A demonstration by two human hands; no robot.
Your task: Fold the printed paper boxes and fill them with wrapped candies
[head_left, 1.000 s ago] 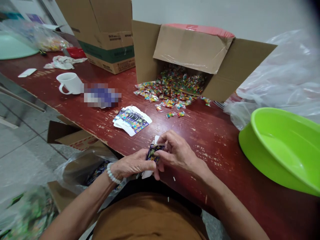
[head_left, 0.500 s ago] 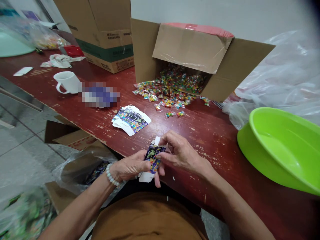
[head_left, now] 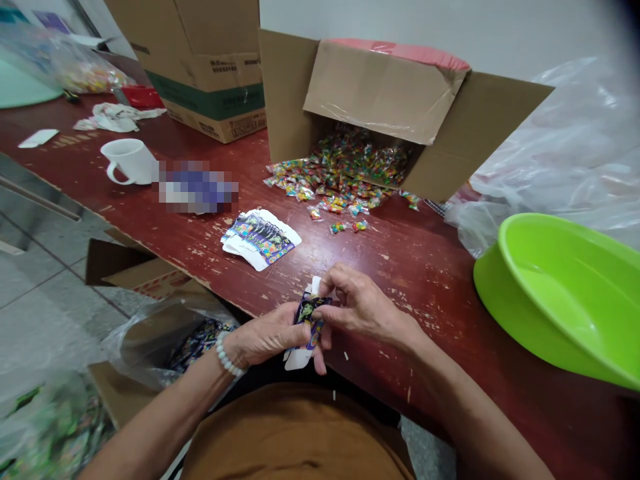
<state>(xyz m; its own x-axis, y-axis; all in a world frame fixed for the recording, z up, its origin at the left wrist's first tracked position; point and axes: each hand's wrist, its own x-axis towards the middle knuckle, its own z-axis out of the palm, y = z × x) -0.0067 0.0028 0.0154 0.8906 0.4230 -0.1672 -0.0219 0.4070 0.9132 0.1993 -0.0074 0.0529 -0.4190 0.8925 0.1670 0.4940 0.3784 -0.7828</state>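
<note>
A small dark printed candy box with white end flaps is held over the table's front edge, in front of my body. My left hand, with a beaded bracelet at the wrist, grips it from the left, thumb across its face. My right hand pinches its upper right side near the raised white flap. Behind my hands, a fanned stack of flat candy boxes lies on the table. Wrapped candies in bright colours spill out of a cardboard carton lying with its mouth towards me.
On the red table stand a white mug, a taller carton and a green basin at right. Clear plastic bags lie behind the basin. Below the left edge, a lined carton holds dark printed packets.
The candy box looks more squared open between my hands, and my left hand has shifted slightly right. The whole view has moved a little; the other things stay in place.
</note>
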